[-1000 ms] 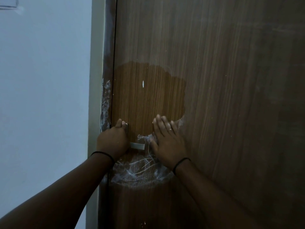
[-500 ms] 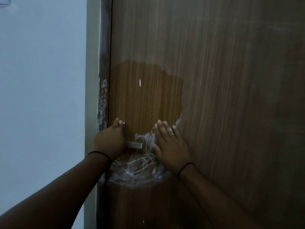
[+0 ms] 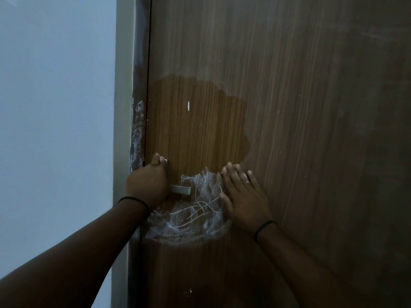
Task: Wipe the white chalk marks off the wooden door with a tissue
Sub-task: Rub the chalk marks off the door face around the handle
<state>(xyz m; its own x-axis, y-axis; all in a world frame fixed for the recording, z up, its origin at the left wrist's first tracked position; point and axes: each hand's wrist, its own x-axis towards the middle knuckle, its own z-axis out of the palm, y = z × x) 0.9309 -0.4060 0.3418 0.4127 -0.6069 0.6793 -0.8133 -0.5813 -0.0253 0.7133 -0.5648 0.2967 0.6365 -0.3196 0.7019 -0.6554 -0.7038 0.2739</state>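
The wooden door [image 3: 289, 107] fills most of the view. White chalk marks [image 3: 191, 221] smear it below and right of the metal door handle [image 3: 181, 189]. A darker, wiped patch [image 3: 200, 130] lies above the handle. My left hand [image 3: 148, 185] grips the handle at its left end. My right hand [image 3: 244, 196] lies flat on the door with straight fingers, just right of the chalk. The tissue is hidden; I cannot tell whether it lies under the right palm.
The door frame [image 3: 139, 134] at the left carries a vertical streak of white chalk. A pale wall [image 3: 57, 130] lies beyond it. A small white fleck [image 3: 188, 106] sits on the wiped patch.
My right hand has slid to the right across the door, uncovering more chalk beside the handle. My left hand stays on the handle.
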